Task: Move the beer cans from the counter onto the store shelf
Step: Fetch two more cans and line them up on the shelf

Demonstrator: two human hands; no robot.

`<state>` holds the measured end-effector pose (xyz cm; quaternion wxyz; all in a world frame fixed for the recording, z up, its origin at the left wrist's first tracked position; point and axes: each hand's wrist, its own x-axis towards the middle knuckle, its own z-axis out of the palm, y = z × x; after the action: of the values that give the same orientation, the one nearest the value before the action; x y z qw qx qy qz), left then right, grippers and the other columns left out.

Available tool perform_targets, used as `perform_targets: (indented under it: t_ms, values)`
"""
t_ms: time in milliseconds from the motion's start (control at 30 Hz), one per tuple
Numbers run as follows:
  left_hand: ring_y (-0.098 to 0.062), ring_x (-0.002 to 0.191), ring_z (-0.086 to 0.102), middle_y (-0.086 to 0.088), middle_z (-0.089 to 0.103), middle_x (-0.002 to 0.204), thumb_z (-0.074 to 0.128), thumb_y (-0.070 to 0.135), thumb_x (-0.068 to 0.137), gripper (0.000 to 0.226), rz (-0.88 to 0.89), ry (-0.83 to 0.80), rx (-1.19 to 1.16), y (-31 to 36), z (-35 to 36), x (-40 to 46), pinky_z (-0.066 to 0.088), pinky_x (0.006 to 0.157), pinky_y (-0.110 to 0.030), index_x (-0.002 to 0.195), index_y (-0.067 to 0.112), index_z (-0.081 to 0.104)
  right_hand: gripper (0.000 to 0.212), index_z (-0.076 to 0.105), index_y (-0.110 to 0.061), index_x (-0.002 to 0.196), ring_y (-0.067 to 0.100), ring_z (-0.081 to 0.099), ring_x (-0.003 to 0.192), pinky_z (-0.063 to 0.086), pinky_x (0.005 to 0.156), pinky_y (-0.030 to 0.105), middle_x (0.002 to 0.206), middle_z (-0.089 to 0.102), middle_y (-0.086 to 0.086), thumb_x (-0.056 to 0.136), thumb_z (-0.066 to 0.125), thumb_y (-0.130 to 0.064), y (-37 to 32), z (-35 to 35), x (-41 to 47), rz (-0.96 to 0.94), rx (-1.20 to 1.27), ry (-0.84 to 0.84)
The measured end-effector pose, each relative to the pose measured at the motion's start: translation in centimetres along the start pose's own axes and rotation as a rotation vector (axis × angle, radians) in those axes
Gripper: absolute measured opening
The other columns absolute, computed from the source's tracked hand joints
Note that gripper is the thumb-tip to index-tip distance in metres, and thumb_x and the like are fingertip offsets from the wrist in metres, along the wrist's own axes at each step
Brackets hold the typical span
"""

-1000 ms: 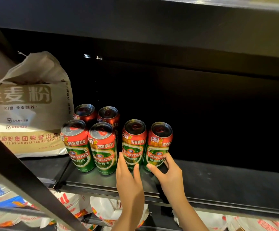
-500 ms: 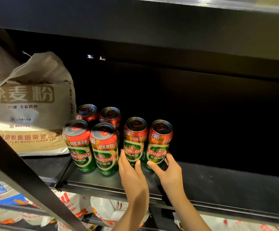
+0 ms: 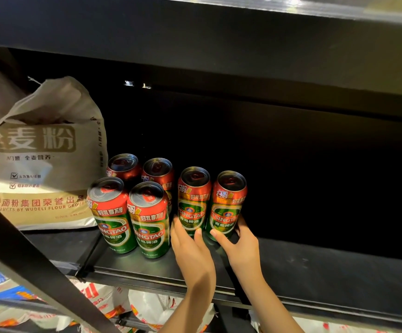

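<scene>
Six Tsingtao beer cans stand upright on the black store shelf (image 3: 315, 267), beside a flour sack (image 3: 38, 164) at the left. We see two rear cans (image 3: 123, 165) (image 3: 157, 170) partly hidden behind two front cans (image 3: 113, 215) (image 3: 149, 219); to their right stand a fifth can (image 3: 193, 200) and a sixth can (image 3: 227, 205), side by side with a narrow gap between them.

Our left hand (image 3: 190, 251) holds the base of the fifth can, thumb and fingers curled round its lower part. Our right hand (image 3: 240, 246) grips the base of the sixth can in the same way, thumb on the front and fingers round the far side. We judge that the low grip keeps each tall can steady while it is set down and slid into line with its neighbours.

The labels face outward, as shop display requires. We judge the present step to be the seating of this pair on the shelf; the bench is out of view, so we cannot tell how many cans remain. Below the shelf lie white printed bags (image 3: 151, 306).
</scene>
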<state>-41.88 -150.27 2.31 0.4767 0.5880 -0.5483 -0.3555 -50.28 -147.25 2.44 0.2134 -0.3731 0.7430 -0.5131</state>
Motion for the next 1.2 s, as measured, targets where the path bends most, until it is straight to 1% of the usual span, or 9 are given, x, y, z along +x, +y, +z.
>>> perform_targets:
  t_ms: [133, 233, 433, 600, 667, 833, 1033, 1133, 1200]
  values:
    - [-0.026, 0.138, 0.029, -0.014, 0.035, 0.146, 0.051, 0.011, 0.094, 0.055, 0.046, -0.009, -0.019, -0.2, -0.2, 0.0, 0.028, 0.111, -0.036, 0.143, 0.004, 0.029, 0.046, 0.055, -0.023, 0.115, 0.0, 0.058, 0.097, 0.047, 0.084, 0.015, 0.107, 0.062, -0.009, 0.075, 0.077, -0.032, 0.2, 0.0, 0.0, -0.035, 0.006, -0.003]
    - [-0.025, 0.137, 0.03, -0.012, 0.032, 0.148, 0.049, 0.009, 0.094, 0.056, 0.047, -0.04, -0.043, -0.2, -0.5, -0.2, 0.026, 0.107, -0.027, 0.145, 0.006, 0.025, 0.046, 0.056, -0.023, 0.115, 0.0, 0.059, 0.099, 0.045, 0.078, 0.008, 0.108, 0.064, -0.008, 0.075, 0.077, -0.032, 0.4, 0.0, 0.1, -0.046, 0.014, -0.009]
    - [-0.017, 0.14, 0.022, -0.008, 0.022, 0.152, 0.048, 0.008, 0.094, 0.062, 0.099, -0.091, -0.053, -0.1, -1.0, -0.7, 0.022, 0.109, -0.026, 0.147, 0.009, 0.017, 0.047, 0.054, -0.026, 0.116, -0.004, 0.059, 0.101, 0.046, 0.081, 0.006, 0.107, 0.063, -0.014, 0.075, 0.077, -0.034, 0.5, -0.1, 0.0, -0.081, 0.032, -0.01]
    - [0.011, 0.132, 0.006, 0.004, 0.011, 0.155, 0.051, 0.008, 0.092, 0.07, 0.124, -0.127, -0.056, -0.4, -1.6, -1.6, 0.005, 0.099, 0.005, 0.149, 0.015, 0.011, 0.045, 0.055, -0.03, 0.114, -0.006, 0.058, 0.102, 0.046, 0.083, 0.009, 0.108, 0.064, -0.017, 0.075, 0.077, -0.032, 0.5, -0.2, 0.0, -0.1, 0.052, -0.017]
    - [0.014, 0.13, 0.008, 0.006, 0.014, 0.154, 0.053, 0.006, 0.091, 0.071, 0.118, -0.133, -0.064, -0.6, -1.7, -1.8, 0.007, 0.096, 0.008, 0.149, 0.016, 0.014, 0.042, 0.053, -0.039, 0.108, -0.003, 0.059, 0.102, 0.046, 0.083, 0.013, 0.106, 0.065, -0.015, 0.075, 0.078, -0.03, 0.6, -0.3, -0.1, -0.11, 0.026, -0.024]
    - [0.014, 0.131, 0.008, 0.013, 0.012, 0.153, 0.055, 0.008, 0.09, 0.073, 0.119, -0.156, -0.062, -0.6, -2.2, -1.9, 0.006, 0.096, 0.008, 0.149, 0.019, 0.014, 0.039, 0.051, -0.043, 0.104, 0.004, 0.06, 0.102, 0.048, 0.086, 0.022, 0.107, 0.066, -0.011, 0.075, 0.076, -0.036, 1.1, -0.2, 0.0, -0.127, -0.029, -0.016]
    - [0.024, 0.129, -0.004, 0.016, 0.005, 0.152, 0.055, 0.009, 0.09, 0.077, 0.156, -0.198, -0.03, -0.4, -2.5, -1.8, 0.004, 0.101, 0.004, 0.15, 0.02, 0.007, 0.044, 0.053, -0.03, 0.113, 0.0, 0.058, 0.102, 0.045, 0.084, 0.014, 0.107, 0.063, -0.014, 0.076, 0.077, -0.03, 1.0, -0.1, 0.0, -0.12, -0.064, -0.018]
    - [0.013, 0.135, -0.004, 0.015, 0.0, 0.152, 0.054, 0.01, 0.09, 0.081, 0.16, -0.241, -0.025, -0.1, -2.9, -1.8, 0.008, 0.11, -0.013, 0.149, 0.023, 0.0, 0.045, 0.052, -0.029, 0.115, 0.001, 0.058, 0.102, 0.044, 0.085, 0.014, 0.108, 0.063, -0.012, 0.077, 0.077, -0.029, 0.6, -0.1, -0.1, -0.09, -0.081, -0.018]
    - [0.006, 0.139, -0.003, 0.013, -0.001, 0.153, 0.055, 0.01, 0.091, 0.081, 0.15, -0.296, -0.019, 0.0, -3.6, -1.9, 0.008, 0.111, -0.016, 0.149, 0.022, -0.001, 0.048, 0.05, -0.029, 0.119, 0.001, 0.056, 0.104, 0.043, 0.086, 0.014, 0.111, 0.061, -0.013, 0.078, 0.076, -0.028, 0.0, -0.2, -0.4, -0.055, -0.086, -0.038]
